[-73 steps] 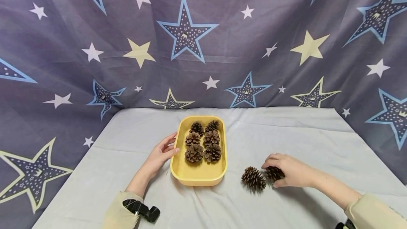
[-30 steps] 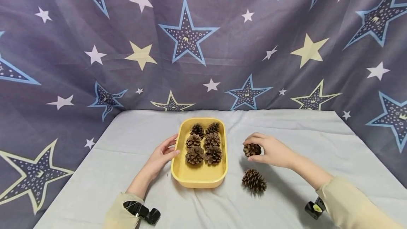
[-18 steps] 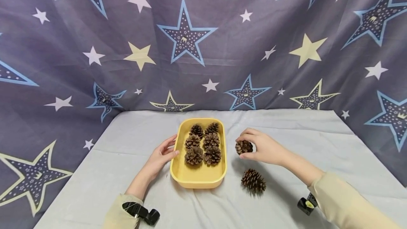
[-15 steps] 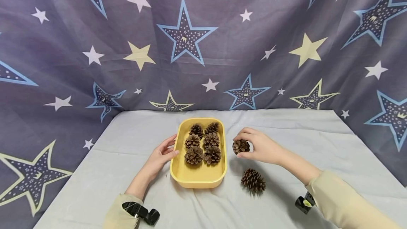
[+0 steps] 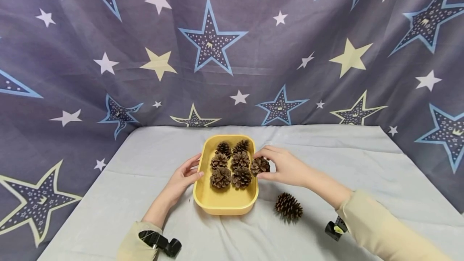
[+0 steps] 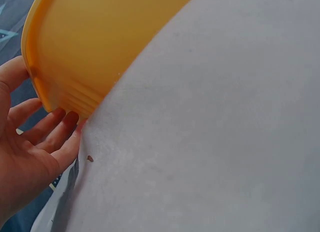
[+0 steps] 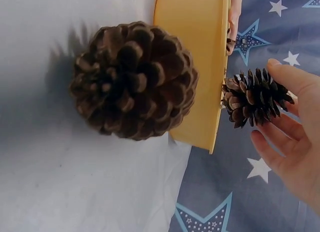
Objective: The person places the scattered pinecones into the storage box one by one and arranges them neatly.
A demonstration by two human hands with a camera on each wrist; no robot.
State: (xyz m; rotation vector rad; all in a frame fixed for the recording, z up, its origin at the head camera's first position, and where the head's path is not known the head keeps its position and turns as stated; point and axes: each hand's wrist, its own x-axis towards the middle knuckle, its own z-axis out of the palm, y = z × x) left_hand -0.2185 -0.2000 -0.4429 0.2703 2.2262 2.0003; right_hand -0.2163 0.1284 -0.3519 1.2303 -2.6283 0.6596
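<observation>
In the head view a yellow plastic container (image 5: pixel 226 205) stands on the cloth with several pine cones (image 5: pixel 220 178) inside, in two columns. My left hand (image 5: pixel 183 175) holds its left side, the thumb at the rim and the fingers against the outer wall; the left wrist view shows this hand (image 6: pixel 35 137) from below. Thumb and fingers of my right hand (image 5: pixel 286 166) grip a pine cone (image 5: pixel 260 166) at the container's right rim. Seen from the right wrist, the held cone (image 7: pixel 255 98) is raised beside the upper edge. Another pine cone (image 5: pixel 288 207) lies on the cloth below the right hand.
A light grey cloth (image 5: pixel 145 192) covers the table. Behind it hangs a purple-grey curtain (image 5: pixel 253 59) with stars. A black wrist camera (image 5: pixel 161 243) sits on the left sleeve, and another camera (image 5: pixel 336 228) on the right.
My right hand has picked up the farther-right pine cone from the cloth and carried it left and away from me, up to the container's right rim. My left hand has stayed in place.
</observation>
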